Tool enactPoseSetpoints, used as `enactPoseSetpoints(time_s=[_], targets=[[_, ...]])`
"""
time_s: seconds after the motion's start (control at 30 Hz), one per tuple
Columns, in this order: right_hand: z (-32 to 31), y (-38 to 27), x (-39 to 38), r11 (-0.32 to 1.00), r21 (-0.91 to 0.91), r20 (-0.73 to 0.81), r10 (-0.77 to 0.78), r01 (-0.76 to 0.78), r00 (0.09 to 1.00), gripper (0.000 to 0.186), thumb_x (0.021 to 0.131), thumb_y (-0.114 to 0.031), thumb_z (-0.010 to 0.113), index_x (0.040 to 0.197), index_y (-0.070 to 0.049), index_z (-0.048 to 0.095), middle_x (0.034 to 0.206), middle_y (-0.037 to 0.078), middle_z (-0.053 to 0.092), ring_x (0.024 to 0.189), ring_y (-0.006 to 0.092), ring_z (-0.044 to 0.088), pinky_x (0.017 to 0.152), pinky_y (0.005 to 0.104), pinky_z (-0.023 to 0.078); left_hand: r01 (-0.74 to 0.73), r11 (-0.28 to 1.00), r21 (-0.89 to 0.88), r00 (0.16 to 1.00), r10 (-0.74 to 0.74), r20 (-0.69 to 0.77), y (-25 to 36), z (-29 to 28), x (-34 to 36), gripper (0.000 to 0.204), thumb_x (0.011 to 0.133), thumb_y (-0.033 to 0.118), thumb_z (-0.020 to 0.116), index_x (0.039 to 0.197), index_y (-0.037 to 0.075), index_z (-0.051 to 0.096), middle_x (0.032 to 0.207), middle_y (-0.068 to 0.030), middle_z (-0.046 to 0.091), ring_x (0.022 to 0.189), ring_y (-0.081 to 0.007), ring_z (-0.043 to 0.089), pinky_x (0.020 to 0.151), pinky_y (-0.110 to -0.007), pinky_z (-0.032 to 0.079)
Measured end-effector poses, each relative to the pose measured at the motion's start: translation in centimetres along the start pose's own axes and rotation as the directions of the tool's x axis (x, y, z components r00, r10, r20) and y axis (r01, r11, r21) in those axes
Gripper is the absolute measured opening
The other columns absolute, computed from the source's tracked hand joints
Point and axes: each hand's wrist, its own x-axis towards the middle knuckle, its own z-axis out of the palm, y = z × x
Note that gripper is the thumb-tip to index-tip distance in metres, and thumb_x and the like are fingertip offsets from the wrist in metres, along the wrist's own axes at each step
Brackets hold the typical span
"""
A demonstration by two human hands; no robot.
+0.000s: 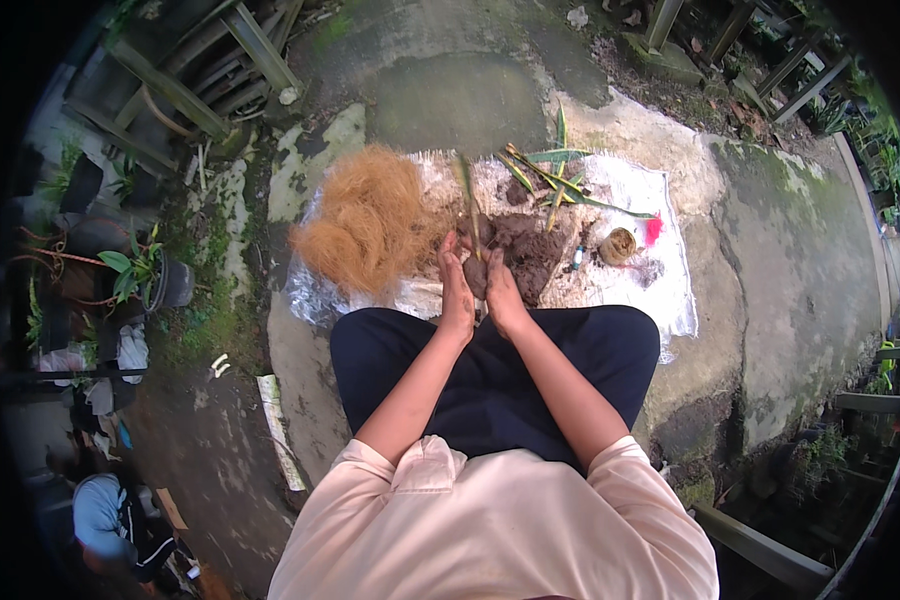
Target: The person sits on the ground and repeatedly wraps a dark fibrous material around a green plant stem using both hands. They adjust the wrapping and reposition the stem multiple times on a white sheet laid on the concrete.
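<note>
Between my two palms sits a ball of dark wet soil [476, 276] with a plant cutting [469, 200] standing up out of it, long, narrow and greenish. My left hand [455, 292] presses on the ball's left side, fingers stretched forward and together. My right hand [504, 292] cups it from the right in the same way. Just beyond and to the right of the hands lies a mound of brown mud [536, 256]. To the left is a big heap of tan fibre [363, 222]. Several yellow-edged green leaves [562, 184] lie past the mud.
Everything rests on a white woven sheet [660, 285] on mossy concrete. On its right are a round tan roll or tub [618, 246], a pink-red scrap [653, 231] and a small white-and-blue tube [577, 258]. Potted plants [165, 280] stand at left; another person [110, 515] is lower left.
</note>
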Motion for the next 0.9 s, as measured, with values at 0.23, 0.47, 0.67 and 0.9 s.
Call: enactPoseSetpoints(time_s=[0.23,0.47,0.67,0.9], targets=[[0.1,2.6,-1.9,0.951,0.289,-0.033,0.129,-0.114,0.991,0.049,0.105,-0.041,0.041,0.140,-0.006,0.043,0.136,0.012,0.051,0.127,0.0223,0.047,0.107,0.0350,0.038,-0.280,0.659,0.698,0.943,0.324,0.072,-2.1,-2.5,1.9,0.057,0.104,0.044,0.036,0.144,0.003,0.034,0.135,-0.0222,0.044,0.127,-0.0365,0.045,0.107,-0.043,0.035],[-2.1,0.0,-2.9,0.898,0.404,-0.020,0.198,-0.173,0.980,0.028,0.096,-0.020,0.064,0.118,-0.007,0.052,0.094,0.003,0.061,0.073,0.0095,0.058,0.052,0.0237,0.046,-0.249,0.815,0.523,0.966,0.250,0.070,-1.8,-1.4,0.2,0.045,0.105,0.036,0.039,0.131,0.001,0.050,0.127,-0.0190,0.051,0.121,-0.0317,0.049,0.103,-0.039,0.038],[-2.8,-0.8,-2.3,0.892,0.437,-0.098,0.172,-0.113,0.980,0.019,0.095,-0.014,0.061,0.111,-0.006,0.053,0.076,0.002,0.058,0.053,0.0080,0.049,0.044,0.0233,0.040,-0.259,0.875,0.409,0.963,0.204,0.173,-0.5,-1.6,-0.3,0.038,0.105,0.032,0.044,0.124,0.001,0.056,0.117,-0.0141,0.059,0.113,-0.0240,0.056,0.099,-0.034,0.042],[-3.5,-1.5,-2.5,0.868,0.465,-0.090,0.241,-0.173,0.966,0.022,0.098,-0.019,0.057,0.116,-0.006,0.054,0.094,0.006,0.062,0.075,0.0144,0.061,0.058,0.0271,0.049,-0.547,0.527,0.650,0.837,0.350,0.421,1.1,-0.9,-2.4,0.039,0.094,0.024,0.062,0.129,0.009,0.058,0.136,-0.0151,0.051,0.128,-0.0325,0.048,0.106,-0.041,0.039]])
